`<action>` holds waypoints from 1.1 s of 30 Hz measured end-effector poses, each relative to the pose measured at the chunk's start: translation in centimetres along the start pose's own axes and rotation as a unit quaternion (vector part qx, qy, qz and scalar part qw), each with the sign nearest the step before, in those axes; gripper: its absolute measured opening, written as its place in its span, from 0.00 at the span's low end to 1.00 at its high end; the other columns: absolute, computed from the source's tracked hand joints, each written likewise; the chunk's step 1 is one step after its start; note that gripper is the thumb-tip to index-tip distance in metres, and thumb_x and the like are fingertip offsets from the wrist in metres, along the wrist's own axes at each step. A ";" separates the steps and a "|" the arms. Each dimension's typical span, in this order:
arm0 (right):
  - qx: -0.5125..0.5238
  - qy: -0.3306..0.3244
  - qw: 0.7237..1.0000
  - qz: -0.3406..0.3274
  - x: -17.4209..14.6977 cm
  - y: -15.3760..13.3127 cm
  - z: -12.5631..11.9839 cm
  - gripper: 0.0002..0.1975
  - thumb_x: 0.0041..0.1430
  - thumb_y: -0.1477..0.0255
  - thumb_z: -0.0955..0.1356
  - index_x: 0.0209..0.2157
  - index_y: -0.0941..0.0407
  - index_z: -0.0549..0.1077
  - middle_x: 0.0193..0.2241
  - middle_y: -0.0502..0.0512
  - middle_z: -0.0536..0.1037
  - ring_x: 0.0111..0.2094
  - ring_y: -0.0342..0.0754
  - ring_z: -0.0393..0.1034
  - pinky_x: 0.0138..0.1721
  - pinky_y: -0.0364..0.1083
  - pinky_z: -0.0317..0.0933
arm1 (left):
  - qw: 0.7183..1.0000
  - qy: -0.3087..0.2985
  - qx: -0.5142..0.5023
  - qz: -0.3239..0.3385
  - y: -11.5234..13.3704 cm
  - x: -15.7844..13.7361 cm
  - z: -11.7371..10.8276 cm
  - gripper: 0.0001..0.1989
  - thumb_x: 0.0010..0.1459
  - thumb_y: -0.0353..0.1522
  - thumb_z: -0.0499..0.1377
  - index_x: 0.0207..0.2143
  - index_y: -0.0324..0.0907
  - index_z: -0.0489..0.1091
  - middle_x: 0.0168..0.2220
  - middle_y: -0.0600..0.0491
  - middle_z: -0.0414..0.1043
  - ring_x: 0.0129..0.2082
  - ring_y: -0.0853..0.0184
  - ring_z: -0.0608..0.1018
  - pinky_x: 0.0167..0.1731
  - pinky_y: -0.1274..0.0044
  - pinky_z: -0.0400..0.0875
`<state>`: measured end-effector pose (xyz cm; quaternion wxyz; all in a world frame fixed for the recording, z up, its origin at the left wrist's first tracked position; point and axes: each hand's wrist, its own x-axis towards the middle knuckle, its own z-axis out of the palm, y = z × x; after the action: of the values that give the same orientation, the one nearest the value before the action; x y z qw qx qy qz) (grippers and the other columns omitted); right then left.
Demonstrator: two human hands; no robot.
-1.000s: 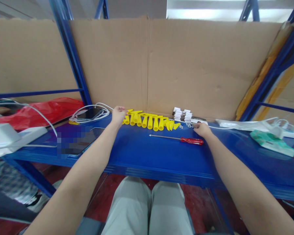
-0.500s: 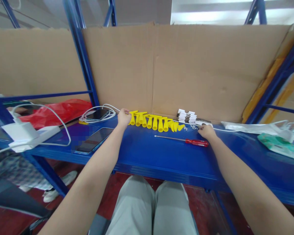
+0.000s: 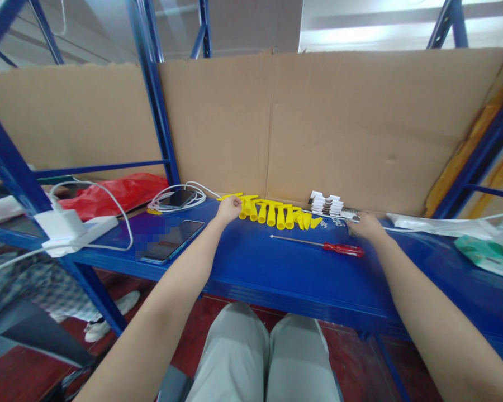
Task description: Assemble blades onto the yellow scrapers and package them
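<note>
My left hand (image 3: 229,210) is closed around a yellow T-shaped plastic handle (image 3: 226,196) at the left end of a row; its flat top sticks out behind the fingers. Several similar yellow handles (image 3: 271,214) with round hollow ends stand side by side to the right. Small pointed yellow pieces (image 3: 305,221) lie at the row's right end. My right hand (image 3: 366,226) has its fingers drawn together beside a pile of white-and-dark strips (image 3: 327,204) and small metal screws (image 3: 338,222). Whatever its fingertips hold is hidden. A red-handled screwdriver (image 3: 342,249) lies in front.
A phone (image 3: 174,241) and a coiled white cable (image 3: 197,195) lie left on the blue shelf (image 3: 260,268). Further left are a white charger on a power strip (image 3: 84,231) and a red bag (image 3: 117,192). Cardboard (image 3: 331,123) walls the back; a green packet (image 3: 486,254) lies right.
The view has shifted, with everything appearing slightly right and lower. My left hand now covers more of the leftmost yellow handle. My right hand stays by the strips and screws.
</note>
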<state>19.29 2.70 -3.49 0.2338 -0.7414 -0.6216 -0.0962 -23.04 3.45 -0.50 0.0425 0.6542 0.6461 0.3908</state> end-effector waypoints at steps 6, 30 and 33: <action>-0.035 -0.059 0.998 0.003 -0.5 -1.4 -1.8 0.22 0.54 0.65 0.63 0.45 0.64 0.73 0.42 0.71 0.77 0.45 0.59 0.72 0.42 0.49 0.63 | 1.000 -0.004 0.025 0.000 -0.1 0.0 -0.2 0.11 0.51 0.24 0.54 0.35 0.36 0.74 0.34 0.48 0.78 0.34 0.65 0.78 0.36 0.79 0.69; -0.027 -0.094 0.995 0.016 -0.5 -1.6 -1.3 0.18 0.54 0.66 0.64 0.41 0.60 0.77 0.34 0.63 0.80 0.39 0.53 0.74 0.36 0.45 0.64 | 0.962 -0.157 0.222 -0.006 -5.8 2.0 -6.0 0.15 0.46 0.30 0.55 0.37 0.40 0.76 0.44 0.50 0.77 0.48 0.61 0.76 0.46 0.80 0.68; -0.022 -0.113 0.993 0.026 -0.9 -2.1 -1.9 0.18 0.54 0.66 0.63 0.42 0.60 0.76 0.32 0.62 0.80 0.37 0.53 0.75 0.35 0.45 0.64 | 0.951 -0.211 0.226 0.006 -6.3 2.2 -7.0 0.19 0.44 0.31 0.56 0.40 0.41 0.76 0.49 0.51 0.74 0.52 0.61 0.73 0.49 0.81 0.65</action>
<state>17.38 1.29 -1.79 0.1483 -0.7681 -0.6226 -0.0189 -32.42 3.23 1.75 0.0265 0.7184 0.6896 0.0873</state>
